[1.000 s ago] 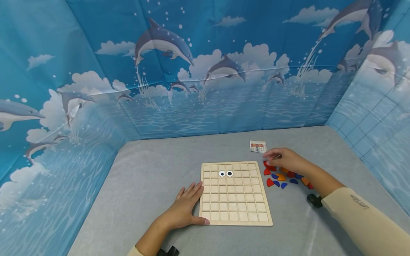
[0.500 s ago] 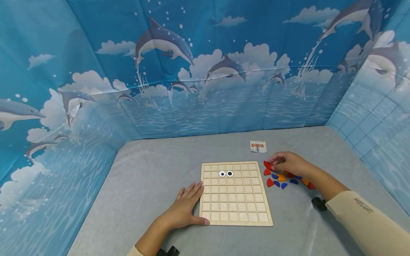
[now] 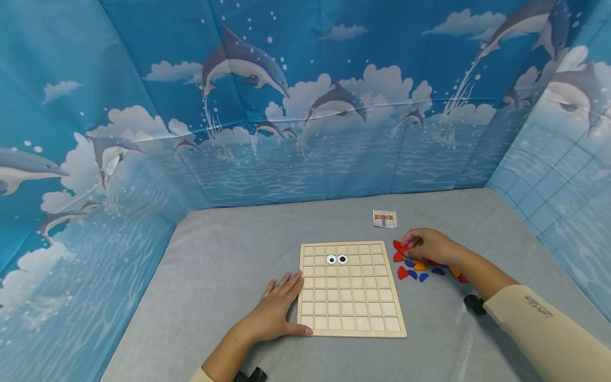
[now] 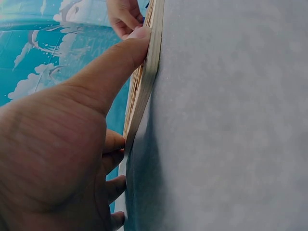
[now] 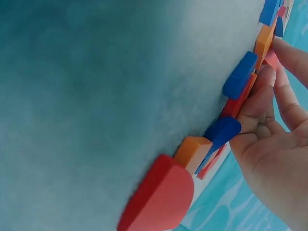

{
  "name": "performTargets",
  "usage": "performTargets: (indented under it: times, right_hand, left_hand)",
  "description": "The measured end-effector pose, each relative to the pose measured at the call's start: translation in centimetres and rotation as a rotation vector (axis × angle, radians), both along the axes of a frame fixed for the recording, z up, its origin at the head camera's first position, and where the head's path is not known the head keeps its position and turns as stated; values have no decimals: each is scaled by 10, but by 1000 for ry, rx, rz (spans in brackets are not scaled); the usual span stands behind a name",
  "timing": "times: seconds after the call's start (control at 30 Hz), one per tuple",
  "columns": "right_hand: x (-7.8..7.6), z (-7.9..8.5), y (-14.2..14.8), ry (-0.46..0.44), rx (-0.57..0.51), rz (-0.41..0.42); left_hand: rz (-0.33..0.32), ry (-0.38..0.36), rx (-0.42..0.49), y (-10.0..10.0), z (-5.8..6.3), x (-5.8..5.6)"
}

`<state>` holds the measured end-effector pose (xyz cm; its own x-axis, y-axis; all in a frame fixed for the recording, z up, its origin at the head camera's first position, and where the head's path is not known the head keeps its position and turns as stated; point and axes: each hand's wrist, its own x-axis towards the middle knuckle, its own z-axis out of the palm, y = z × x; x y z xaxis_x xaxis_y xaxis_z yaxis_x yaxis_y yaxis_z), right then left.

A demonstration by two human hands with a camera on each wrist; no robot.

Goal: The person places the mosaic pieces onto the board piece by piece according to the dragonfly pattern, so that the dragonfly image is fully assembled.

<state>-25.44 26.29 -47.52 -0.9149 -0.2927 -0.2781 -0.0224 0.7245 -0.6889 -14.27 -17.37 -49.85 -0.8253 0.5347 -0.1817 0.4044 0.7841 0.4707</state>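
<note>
My left hand [image 3: 274, 310] lies spread at the left side of a wooden grid board [image 3: 350, 309]. Its fingers touch the left edge and its thumb rests on the near left corner. In the left wrist view the thumb [image 4: 113, 65] presses the rim of the board [image 4: 144, 91]. Two white eye discs [image 3: 337, 259] sit side by side in the upper cells. Over the coloured pieces to the right, my right hand [image 3: 431, 246] pinches a red piece [image 5: 271, 58] between thumb and fingers. The hand partly hides that piece and others below it.
Several red, blue and orange pieces lie loosely right of the board, including a blue half-round [image 3: 438, 271] and a red wedge [image 3: 403, 272]. A small printed pattern card [image 3: 384, 218] lies behind them. A dolphin-print curtain [image 3: 305, 159] closes off the back of the grey table.
My right hand has moved slightly right and toward me, its fingertips settling at the red pieces. One red piece has shifted a little. The left hand and board have stayed put.
</note>
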Motion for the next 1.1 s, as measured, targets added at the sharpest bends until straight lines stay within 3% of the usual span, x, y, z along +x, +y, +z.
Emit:
performTargets:
  times: [0.53, 0.87, 1.1]
  right_hand:
    - [3, 5, -2, 0, -31, -47]
    - [7, 11, -15, -23, -149, -71]
    - [9, 10, -31, -3, -221, -9]
  left_hand:
    - [-9, 6, 13, 0, 2, 0]
    - [-6, 10, 13, 1, 4, 0]
    - [-2, 0, 5, 1, 2, 0]
